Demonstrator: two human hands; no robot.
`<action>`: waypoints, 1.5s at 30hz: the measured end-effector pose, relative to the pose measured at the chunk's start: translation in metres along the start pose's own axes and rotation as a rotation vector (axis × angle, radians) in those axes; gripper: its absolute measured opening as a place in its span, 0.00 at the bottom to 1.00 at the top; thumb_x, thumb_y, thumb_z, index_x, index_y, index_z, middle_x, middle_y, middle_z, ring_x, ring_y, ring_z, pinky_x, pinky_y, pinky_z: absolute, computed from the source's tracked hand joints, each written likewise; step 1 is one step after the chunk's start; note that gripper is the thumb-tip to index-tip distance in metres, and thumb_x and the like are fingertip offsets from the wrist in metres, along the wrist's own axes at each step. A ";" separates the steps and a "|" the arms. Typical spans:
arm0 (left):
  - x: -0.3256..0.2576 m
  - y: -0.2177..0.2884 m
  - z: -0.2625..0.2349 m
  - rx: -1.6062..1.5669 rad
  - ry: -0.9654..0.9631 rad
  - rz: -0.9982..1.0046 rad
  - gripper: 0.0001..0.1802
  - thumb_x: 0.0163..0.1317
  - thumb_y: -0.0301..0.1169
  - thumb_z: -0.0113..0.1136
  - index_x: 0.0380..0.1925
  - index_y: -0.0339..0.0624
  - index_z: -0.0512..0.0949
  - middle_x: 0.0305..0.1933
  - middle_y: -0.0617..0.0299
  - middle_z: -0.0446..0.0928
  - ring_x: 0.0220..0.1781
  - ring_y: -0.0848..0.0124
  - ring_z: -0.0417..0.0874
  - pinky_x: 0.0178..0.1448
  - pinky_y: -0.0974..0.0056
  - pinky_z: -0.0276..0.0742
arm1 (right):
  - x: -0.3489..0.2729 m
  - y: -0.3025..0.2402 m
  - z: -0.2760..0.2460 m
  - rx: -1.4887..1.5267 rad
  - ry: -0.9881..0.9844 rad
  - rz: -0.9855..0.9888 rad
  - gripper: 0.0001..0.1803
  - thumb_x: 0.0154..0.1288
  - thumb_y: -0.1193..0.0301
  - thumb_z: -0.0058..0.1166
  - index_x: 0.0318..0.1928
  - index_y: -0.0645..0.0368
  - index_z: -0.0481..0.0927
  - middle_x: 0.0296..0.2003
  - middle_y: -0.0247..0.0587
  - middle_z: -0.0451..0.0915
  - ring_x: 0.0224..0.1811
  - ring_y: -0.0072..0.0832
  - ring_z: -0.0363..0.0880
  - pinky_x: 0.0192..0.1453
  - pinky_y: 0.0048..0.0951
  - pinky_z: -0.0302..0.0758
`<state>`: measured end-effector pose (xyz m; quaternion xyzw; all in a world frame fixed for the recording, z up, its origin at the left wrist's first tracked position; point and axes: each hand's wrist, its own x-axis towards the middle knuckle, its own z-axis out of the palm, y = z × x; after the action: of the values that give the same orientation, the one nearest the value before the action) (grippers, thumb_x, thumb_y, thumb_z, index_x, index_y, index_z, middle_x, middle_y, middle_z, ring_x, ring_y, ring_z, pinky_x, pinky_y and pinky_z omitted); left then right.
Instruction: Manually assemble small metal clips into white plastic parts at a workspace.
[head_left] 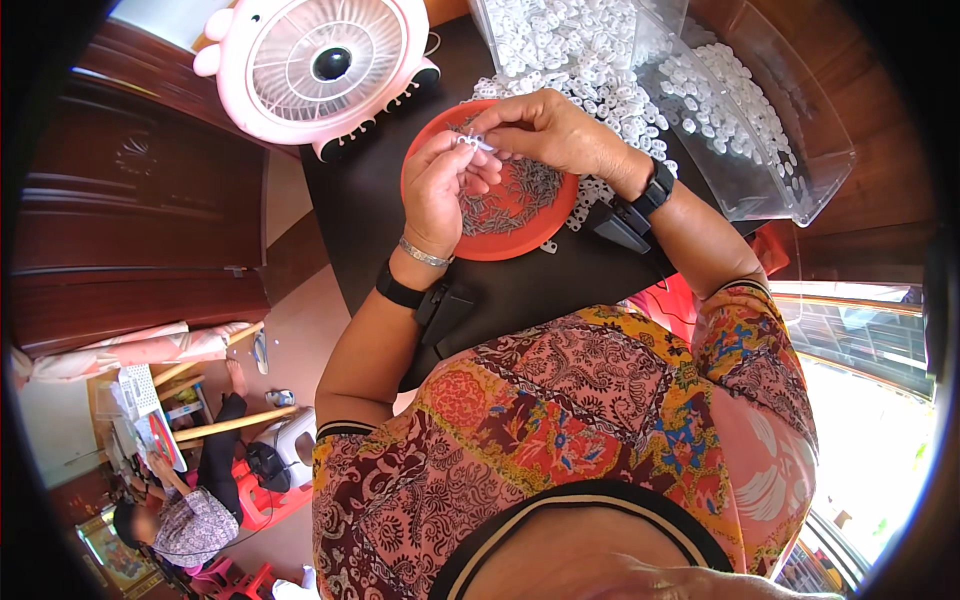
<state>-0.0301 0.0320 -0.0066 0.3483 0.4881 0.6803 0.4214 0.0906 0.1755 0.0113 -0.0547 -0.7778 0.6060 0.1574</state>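
My left hand (440, 190) pinches a small white plastic piece (474, 143) with holes, held between thumb and fingertips. Coming in from the right, my right hand (555, 130) has its thumb and fingers closed at the same piece; whether a screw is also in them is too small to tell. Both hands are above a round red tray (505, 248) strewn with many grey screws (530, 190). Beyond and beside the tray lies a heap of similar white plastic pieces (625, 115) on the black table (520, 285).
A pink animal-shaped fan (330, 60) stands at the table's far left. Clear plastic bins (820, 190) with more white pieces are at the far right. Black devices (620, 226) are strapped to both wrists. Another person (195, 520) sits at lower left near red stools (262, 500).
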 end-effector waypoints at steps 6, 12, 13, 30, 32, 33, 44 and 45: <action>0.002 -0.001 -0.001 -0.035 0.068 0.070 0.11 0.61 0.32 0.49 0.27 0.36 0.75 0.31 0.56 0.79 0.28 0.72 0.79 0.31 0.72 0.71 | 0.001 -0.003 -0.007 0.062 0.001 0.082 0.07 0.62 0.73 0.55 0.39 0.63 0.78 0.31 0.32 0.80 0.31 0.15 0.77 0.35 0.17 0.74; -0.001 0.001 0.003 0.030 0.030 0.007 0.11 0.62 0.31 0.49 0.29 0.35 0.76 0.31 0.56 0.79 0.29 0.72 0.79 0.32 0.72 0.72 | 0.006 0.014 0.002 0.322 0.121 0.066 0.06 0.61 0.72 0.57 0.37 0.61 0.78 0.30 0.32 0.80 0.30 0.16 0.77 0.34 0.16 0.73; 0.000 0.001 0.004 0.030 0.030 0.007 0.11 0.62 0.31 0.49 0.29 0.35 0.76 0.31 0.56 0.79 0.29 0.72 0.79 0.32 0.72 0.72 | 0.006 0.015 0.002 0.323 0.091 0.083 0.06 0.61 0.73 0.57 0.38 0.61 0.78 0.31 0.32 0.80 0.31 0.15 0.77 0.35 0.16 0.73; 0.000 -0.002 0.002 0.121 0.098 -0.049 0.09 0.60 0.31 0.52 0.27 0.37 0.77 0.24 0.63 0.77 0.21 0.76 0.75 0.25 0.74 0.68 | 0.005 0.006 -0.009 0.320 0.102 0.108 0.08 0.61 0.73 0.57 0.40 0.63 0.79 0.30 0.35 0.81 0.31 0.18 0.80 0.34 0.17 0.76; -0.001 0.000 0.003 0.153 0.092 -0.051 0.11 0.61 0.32 0.51 0.27 0.37 0.77 0.24 0.62 0.76 0.22 0.75 0.75 0.27 0.74 0.69 | 0.005 0.006 -0.009 0.315 0.098 0.104 0.08 0.61 0.73 0.57 0.40 0.63 0.79 0.30 0.34 0.81 0.31 0.18 0.80 0.35 0.17 0.76; -0.001 0.000 0.003 0.185 0.086 -0.055 0.12 0.62 0.33 0.49 0.27 0.36 0.76 0.25 0.62 0.76 0.22 0.74 0.75 0.28 0.73 0.70 | 0.005 0.005 -0.009 0.315 0.097 0.104 0.08 0.61 0.73 0.57 0.40 0.63 0.79 0.30 0.34 0.81 0.31 0.18 0.80 0.35 0.17 0.76; 0.000 -0.002 0.003 0.152 0.100 -0.077 0.10 0.61 0.31 0.51 0.27 0.36 0.77 0.24 0.63 0.76 0.21 0.77 0.75 0.26 0.74 0.68 | 0.002 0.001 -0.003 0.191 0.074 0.037 0.09 0.61 0.73 0.58 0.41 0.64 0.80 0.30 0.32 0.81 0.32 0.16 0.78 0.37 0.17 0.75; 0.000 -0.003 0.003 0.190 0.094 -0.083 0.11 0.62 0.32 0.50 0.28 0.36 0.77 0.25 0.63 0.76 0.22 0.75 0.75 0.28 0.73 0.69 | 0.001 0.001 -0.002 0.191 0.073 0.037 0.09 0.61 0.73 0.58 0.41 0.64 0.80 0.30 0.32 0.81 0.32 0.16 0.78 0.37 0.17 0.75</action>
<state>-0.0267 0.0333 -0.0084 0.3340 0.5835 0.6287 0.3908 0.0896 0.1778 0.0109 -0.0760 -0.7090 0.6780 0.1788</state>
